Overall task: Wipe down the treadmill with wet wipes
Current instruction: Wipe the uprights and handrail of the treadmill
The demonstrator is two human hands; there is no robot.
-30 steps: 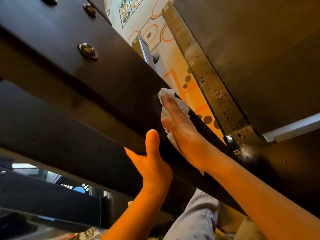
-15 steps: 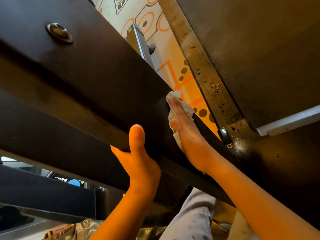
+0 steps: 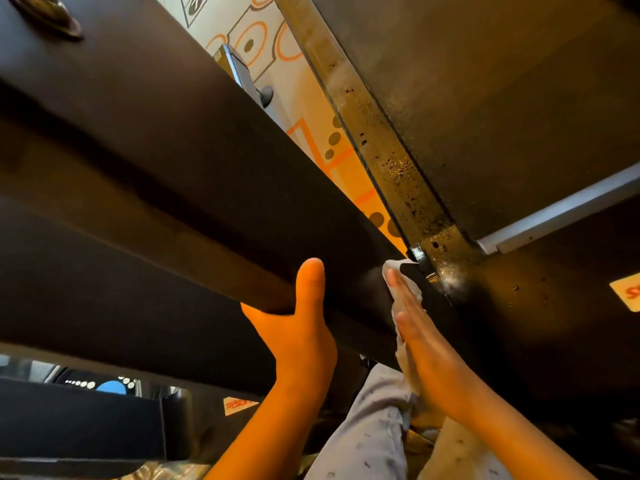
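Observation:
A wide black treadmill beam runs diagonally from upper left to the lower middle. My left hand grips its lower edge, thumb up on the near face and fingers hidden behind. My right hand lies flat with straight fingers, pressing a white wet wipe against the beam's right side near its lower end. The wipe sticks out above the fingertips and hangs below the palm. The dirty, speckled side rail and the black running deck rise to the right.
A patterned orange and white floor shows between beam and rail. A bolt head sits at the beam's upper left. A console with lit dots is at lower left. My grey trouser leg is below.
My right hand has slid the wipe down along the beam toward its lower end by the rail joint. My left hand has kept its grip on the beam's edge.

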